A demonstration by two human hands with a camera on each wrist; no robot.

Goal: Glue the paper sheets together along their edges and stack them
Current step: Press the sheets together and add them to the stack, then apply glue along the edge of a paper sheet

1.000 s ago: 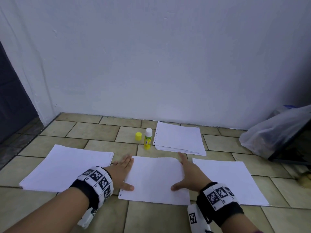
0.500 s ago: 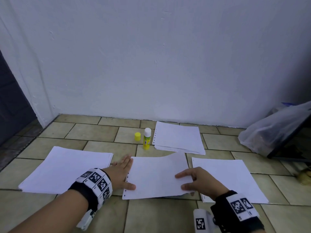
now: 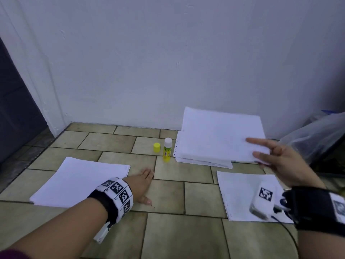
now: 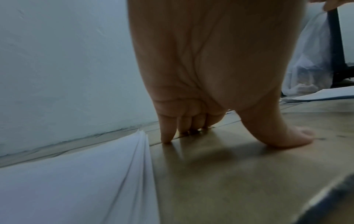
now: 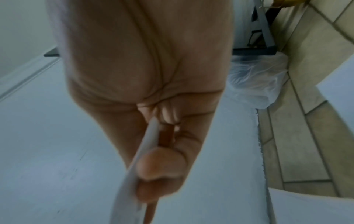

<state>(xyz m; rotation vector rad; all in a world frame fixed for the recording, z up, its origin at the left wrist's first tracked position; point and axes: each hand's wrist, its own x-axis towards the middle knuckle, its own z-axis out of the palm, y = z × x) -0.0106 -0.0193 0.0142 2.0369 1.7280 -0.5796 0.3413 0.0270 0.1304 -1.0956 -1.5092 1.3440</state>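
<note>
From my remote station, much is going unseen: the held sheet [image 3: 222, 131] is covering most of the rear stack [image 3: 203, 161] by the wall, the right wrist band is masking a corner of the right-hand sheet [image 3: 240, 195], and the right wrist view is blurring into palm and paper. The right hand [image 3: 280, 161] is pinching that raised sheet at its near right edge, thumb under, fingers [image 5: 159, 163] curled on it, index finger pointing straight across the top. The left hand [image 3: 140, 186] is lying flat on the bare floor tiles [image 3: 168, 195], fingers [image 4: 166, 133] straight and pressing down, thumb splayed, just beside the left stack [image 3: 82, 182]. The uncapped glue stick [image 3: 167, 150] is standing upright between its yellow cap [image 3: 156, 147] and the rear stack.
</note>
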